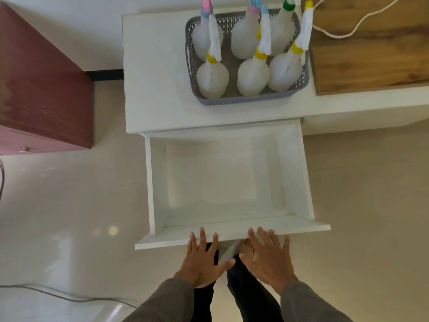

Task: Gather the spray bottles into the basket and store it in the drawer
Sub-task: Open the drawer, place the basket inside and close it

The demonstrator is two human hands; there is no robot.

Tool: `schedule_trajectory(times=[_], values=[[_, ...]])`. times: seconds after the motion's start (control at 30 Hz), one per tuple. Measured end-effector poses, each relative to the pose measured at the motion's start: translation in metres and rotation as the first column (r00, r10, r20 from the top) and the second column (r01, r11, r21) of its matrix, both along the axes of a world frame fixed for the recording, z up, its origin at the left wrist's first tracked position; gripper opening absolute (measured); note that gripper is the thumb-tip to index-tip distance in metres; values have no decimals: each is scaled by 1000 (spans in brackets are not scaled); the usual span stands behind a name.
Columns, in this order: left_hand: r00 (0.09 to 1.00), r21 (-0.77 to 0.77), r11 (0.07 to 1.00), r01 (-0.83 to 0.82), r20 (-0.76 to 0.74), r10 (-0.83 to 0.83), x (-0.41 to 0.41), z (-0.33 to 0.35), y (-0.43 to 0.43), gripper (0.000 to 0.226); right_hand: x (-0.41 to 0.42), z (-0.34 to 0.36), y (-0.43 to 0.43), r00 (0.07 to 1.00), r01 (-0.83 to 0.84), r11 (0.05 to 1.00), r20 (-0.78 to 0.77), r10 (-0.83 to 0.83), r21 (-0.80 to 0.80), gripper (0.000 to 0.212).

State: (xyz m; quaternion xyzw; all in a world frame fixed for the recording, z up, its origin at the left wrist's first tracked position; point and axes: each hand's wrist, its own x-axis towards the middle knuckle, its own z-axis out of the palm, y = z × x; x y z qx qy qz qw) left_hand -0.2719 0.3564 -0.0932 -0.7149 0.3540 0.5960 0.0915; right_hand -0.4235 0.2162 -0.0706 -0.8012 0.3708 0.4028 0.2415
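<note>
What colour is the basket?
Grey, with a lattice-pattern wall; head view, the only one.

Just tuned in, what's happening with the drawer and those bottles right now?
A person stands at the open drawer, left hand and right hand spread flat near its front panel, holding nothing. The drawer holds nothing. The grey basket sits on the white cabinet top behind it, with six spray bottles standing upright inside. So the gathering looks done; the basket has not yet gone into the drawer.
</note>
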Motion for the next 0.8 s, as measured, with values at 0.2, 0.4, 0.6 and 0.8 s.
schedule_trajectory(times=[0.2, 0.4, 0.6, 0.8], values=[[993, 130, 991, -40, -105, 54, 13, 6, -21, 101, 18, 10, -12, 993, -8, 997, -118, 18, 78, 85], [985, 223, 971, -81, -133, 113, 21, 8, -30, 99, 28, 11, -26, 983, -65, 991, -163, 84, 116, 85], [922, 227, 920, -321, -148, 358, 82, 28, -69, 90, 56, 13, -105, 989, 148, 983, 14, -151, 110, 65], [639, -451, 546, -706, -75, 765, 174, 66, -160, 44, 102, 44, -275, 616, 571, 818, 696, -369, -71, 34]])
